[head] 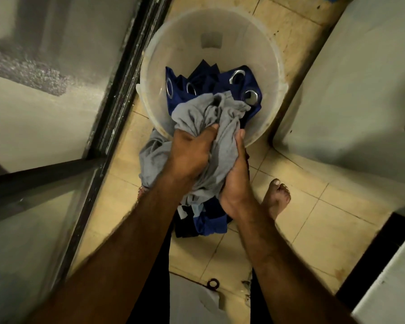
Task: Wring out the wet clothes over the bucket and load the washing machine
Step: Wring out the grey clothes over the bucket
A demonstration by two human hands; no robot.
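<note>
Floor: beige tiles (313, 218), stained near the walls, with a dark metal door frame (117, 90) along the left.
Right side: a white appliance (348, 90) stands just beside the bucket.
Bucket: translucent white bucket (185, 31) upright on the floor.
Inside the bucket: a dark blue curtain (222, 83) with metal eyelets (237, 77), crumpled.
Grey garment: the grey garment (197, 115) is bunched over the bucket's near rim, partly above the curtain.
Left hand: the left hand (190, 150) grips the garment from above, fingers curled tightly into it.
Right hand: the right hand (235, 181) clasps it from the side, fingers wrapped around the fabric.
Below the hands: more blue cloth (206, 220) hangs bunched.
Foot: a bare foot (277, 197) on the tiles, right of the hands.
</note>
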